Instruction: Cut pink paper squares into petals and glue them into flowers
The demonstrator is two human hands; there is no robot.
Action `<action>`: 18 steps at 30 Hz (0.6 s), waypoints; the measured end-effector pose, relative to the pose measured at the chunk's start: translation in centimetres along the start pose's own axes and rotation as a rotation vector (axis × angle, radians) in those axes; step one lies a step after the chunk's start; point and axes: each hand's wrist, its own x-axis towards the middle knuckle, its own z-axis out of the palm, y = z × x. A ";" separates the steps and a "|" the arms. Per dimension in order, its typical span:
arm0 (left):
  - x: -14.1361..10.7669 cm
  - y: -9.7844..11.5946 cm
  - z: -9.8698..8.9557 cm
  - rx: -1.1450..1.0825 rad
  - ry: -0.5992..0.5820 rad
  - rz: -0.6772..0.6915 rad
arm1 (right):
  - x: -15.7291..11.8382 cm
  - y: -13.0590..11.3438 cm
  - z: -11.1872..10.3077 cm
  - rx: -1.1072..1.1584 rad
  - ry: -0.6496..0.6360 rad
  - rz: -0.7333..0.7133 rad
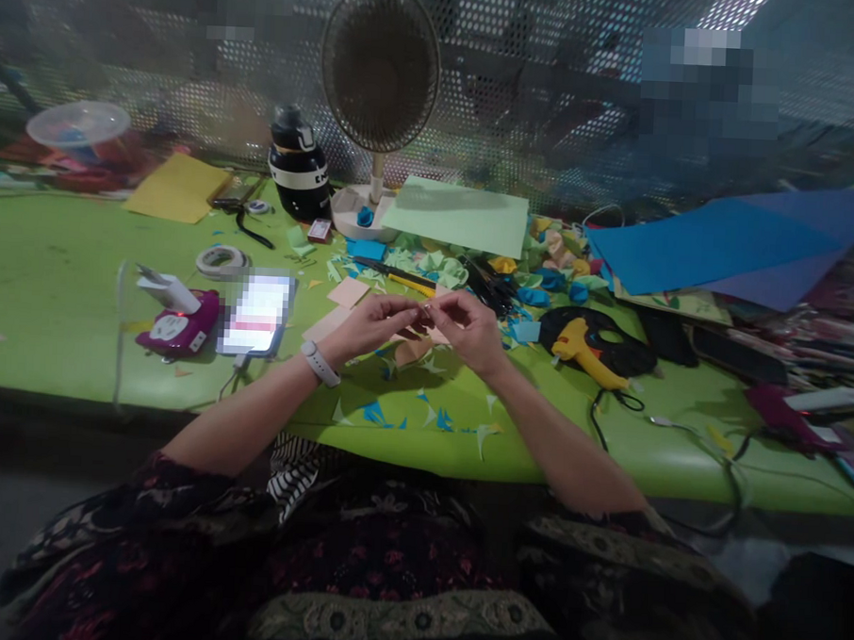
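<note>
Peach paper: a curled piece (pixel 412 352) sits just below the meeting fingers; held or lying on the green desk (pixel 67 285), cannot tell. Left hand (pixel 381 324) and right hand (pixel 473 331) come together above it, thumbs and forefingers drawn in narrow, tips almost touching. Possibly something tiny between them; too blurred to say what either grip has, if anything. Peach square (pixel 348 291) flat, just beyond the left hand. Yellow cutter (pixel 413 281) farther off, beside green scraps (pixel 429 263). Blue offcuts (pixel 375 414) near the front edge. Yellow glue gun (pixel 587 353) well apart, off to the right. Step in hand, my reading: fine fingertip shaping of small paper. Next move seems to call for a light pinch, one side steadied, no crushing.
</note>
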 end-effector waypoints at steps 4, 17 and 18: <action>0.0 -0.1 0.0 -0.008 -0.003 -0.007 | 0.1 0.0 0.0 -0.009 0.014 0.034; 0.2 -0.1 -0.1 -0.086 -0.021 -0.116 | 0.2 -0.9 -0.3 -0.047 -0.134 0.128; 0.2 -0.2 -0.1 -0.101 -0.016 -0.129 | 0.2 -0.8 -0.3 -0.066 -0.140 0.113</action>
